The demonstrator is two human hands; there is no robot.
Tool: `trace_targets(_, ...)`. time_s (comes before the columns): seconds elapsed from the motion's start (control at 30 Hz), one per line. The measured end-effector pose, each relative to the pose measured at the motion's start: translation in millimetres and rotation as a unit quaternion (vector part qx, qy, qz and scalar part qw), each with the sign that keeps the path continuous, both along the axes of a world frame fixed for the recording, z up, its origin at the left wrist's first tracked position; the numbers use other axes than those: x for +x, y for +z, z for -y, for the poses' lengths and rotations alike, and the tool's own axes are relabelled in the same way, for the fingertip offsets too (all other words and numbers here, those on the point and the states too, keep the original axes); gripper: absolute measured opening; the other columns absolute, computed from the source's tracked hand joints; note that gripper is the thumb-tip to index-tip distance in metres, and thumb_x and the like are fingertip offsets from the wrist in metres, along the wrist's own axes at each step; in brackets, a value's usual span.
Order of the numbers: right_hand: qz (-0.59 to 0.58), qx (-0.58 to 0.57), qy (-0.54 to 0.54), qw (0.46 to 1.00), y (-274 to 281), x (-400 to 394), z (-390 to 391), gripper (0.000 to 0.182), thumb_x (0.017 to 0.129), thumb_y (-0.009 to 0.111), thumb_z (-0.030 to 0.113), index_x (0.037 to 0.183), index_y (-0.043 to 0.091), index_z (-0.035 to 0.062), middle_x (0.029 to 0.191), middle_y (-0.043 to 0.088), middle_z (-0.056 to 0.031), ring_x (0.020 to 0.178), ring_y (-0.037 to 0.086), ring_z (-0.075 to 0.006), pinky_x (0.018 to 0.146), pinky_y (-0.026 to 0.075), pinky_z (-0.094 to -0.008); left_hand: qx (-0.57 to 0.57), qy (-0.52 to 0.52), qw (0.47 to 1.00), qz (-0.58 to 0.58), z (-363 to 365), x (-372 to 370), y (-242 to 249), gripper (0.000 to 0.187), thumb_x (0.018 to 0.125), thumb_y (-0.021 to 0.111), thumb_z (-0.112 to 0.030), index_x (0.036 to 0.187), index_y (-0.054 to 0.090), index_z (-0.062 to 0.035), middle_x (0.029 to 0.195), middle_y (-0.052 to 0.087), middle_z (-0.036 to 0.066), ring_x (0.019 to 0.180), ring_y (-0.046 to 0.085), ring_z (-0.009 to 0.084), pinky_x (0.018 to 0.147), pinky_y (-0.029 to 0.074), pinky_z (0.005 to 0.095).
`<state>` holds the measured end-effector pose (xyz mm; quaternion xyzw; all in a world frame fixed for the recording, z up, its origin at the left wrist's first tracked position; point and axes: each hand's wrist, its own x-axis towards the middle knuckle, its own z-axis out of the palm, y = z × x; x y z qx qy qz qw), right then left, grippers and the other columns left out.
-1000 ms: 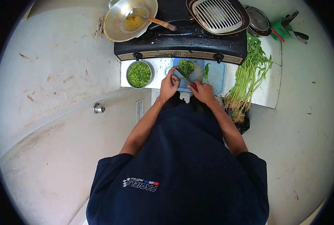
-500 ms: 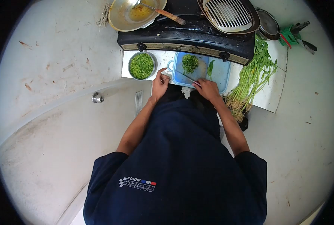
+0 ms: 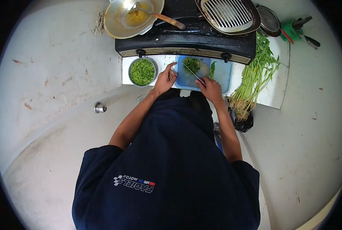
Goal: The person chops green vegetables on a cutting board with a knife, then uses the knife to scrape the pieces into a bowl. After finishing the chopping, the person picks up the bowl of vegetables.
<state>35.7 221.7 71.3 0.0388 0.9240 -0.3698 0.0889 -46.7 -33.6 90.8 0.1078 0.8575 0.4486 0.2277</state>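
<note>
A blue cutting board lies on the white counter, with a small heap of chopped greens near its far left side. My right hand is closed round the handle of a knife, whose blade reaches over the heap. At the board's left edge is my left hand, its index finger stretched toward the board and nothing seen in its grasp. To the left of that hand stands a round metal pot full of finely cut greens. One loose green leaf lies on the board, right of the heap.
Behind the board stands a black gas stove, bearing a wok with a wooden-handled spatula and a grill pan. Rooted leafy greens lie at right, near a lidded pan and green basket.
The knife has moved onto the chopped heap with my right hand. My left hand has come up to the board's left edge. The whole view has shifted slightly.
</note>
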Motion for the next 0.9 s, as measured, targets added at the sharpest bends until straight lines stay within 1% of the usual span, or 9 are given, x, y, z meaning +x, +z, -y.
trace_targets(0.07,-0.008,0.000,-0.017,1.000,3,2,5,0.038,0.097,0.067,0.044,0.091,0.070,0.0066,0.084,0.072,-0.0168,0.076,0.072,-0.0392,0.067,0.056,-0.0502,0.011,-0.066,0.997,-0.039,-2,-12,7,0.055,0.094,0.066,-0.004,0.146,0.051,-0.0116,0.082,0.065,0.010,0.071,0.065,0.0194,0.069,0.053,0.0331)
trace_targets(0.23,-0.026,0.007,-0.044,0.999,13,7,18,0.037,0.097,0.067,0.043,0.090,0.069,0.0066,0.082,0.071,-0.0160,0.077,0.070,-0.0390,0.067,0.054,-0.0502,0.020,-0.221,0.971,-0.086,-7,-34,2,0.054,0.090,0.063,-0.007,0.143,0.056,-0.0150,0.094,0.072,0.018,0.087,0.072,0.0362,0.078,0.057,0.0473)
trace_targets(0.33,-0.030,0.032,-0.053,0.998,23,7,26,0.037,0.097,0.068,0.043,0.090,0.068,0.0071,0.082,0.069,-0.0147,0.075,0.069,-0.0386,0.067,0.053,-0.0501,-0.010,-0.256,0.963,-0.081,-9,-47,-12,0.058,0.090,0.065,-0.008,0.146,0.053,-0.0161,0.087,0.070,0.013,0.078,0.071,0.0315,0.074,0.056,0.0429)
trace_targets(0.43,0.013,0.044,-0.072,0.996,25,8,35,0.035,0.097,0.067,0.043,0.093,0.068,0.0080,0.086,0.068,-0.0129,0.078,0.068,-0.0386,0.069,0.052,-0.0500,-0.030,-0.256,0.965,-0.041,-10,-61,-16,0.062,0.088,0.064,-0.011,0.148,0.052,-0.0217,0.084,0.071,0.016,0.076,0.071,0.0362,0.074,0.057,0.0461)
trace_targets(0.53,0.031,0.067,-0.082,0.994,17,12,39,0.035,0.099,0.064,0.042,0.097,0.068,0.0076,0.093,0.068,-0.0140,0.085,0.068,-0.0392,0.074,0.051,-0.0509,-0.013,-0.247,0.969,0.003,-5,-72,-13,0.067,0.089,0.065,-0.008,0.153,0.048,-0.0199,0.077,0.069,0.012,0.070,0.071,0.0289,0.069,0.056,0.0411)
trace_targets(0.57,0.029,0.079,-0.085,0.993,14,15,41,0.034,0.102,0.061,0.039,0.103,0.066,0.0057,0.097,0.067,-0.0158,0.090,0.067,-0.0398,0.078,0.051,-0.0522,-0.005,-0.241,0.970,0.038,-2,-77,-11,0.070,0.090,0.065,-0.008,0.156,0.044,-0.0187,0.078,0.070,0.011,0.073,0.073,0.0253,0.070,0.056,0.0386)
trace_targets(0.67,-0.025,0.091,-0.111,0.989,-14,27,48,0.034,0.104,0.058,0.037,0.108,0.062,0.0039,0.096,0.067,-0.0170,0.089,0.067,-0.0401,0.079,0.050,-0.0520,0.051,-0.210,0.975,0.056,13,-80,-21,0.067,0.092,0.064,-0.008,0.156,0.042,-0.0153,0.079,0.071,0.011,0.076,0.074,0.0233,0.072,0.057,0.0373)
trace_targets(0.87,0.101,0.111,-0.057,0.987,-17,36,58,0.031,0.106,0.053,0.036,0.112,0.056,0.0054,0.103,0.067,-0.0160,0.097,0.067,-0.0384,0.080,0.049,-0.0519,0.119,-0.186,0.974,0.052,38,-84,-38,0.057,0.097,0.061,-0.009,0.151,0.046,-0.0132,0.083,0.073,0.015,0.072,0.072,0.0286,0.071,0.056,0.0415)
trace_targets(0.9,0.081,0.128,-0.047,0.987,-15,36,59,0.031,0.107,0.053,0.036,0.112,0.057,0.0061,0.103,0.068,-0.0151,0.096,0.067,-0.0377,0.081,0.048,-0.0519,0.102,-0.203,0.972,0.051,40,-86,-34,0.055,0.097,0.060,-0.009,0.150,0.047,-0.0129,0.083,0.073,0.015,0.073,0.073,0.0291,0.071,0.056,0.0419)
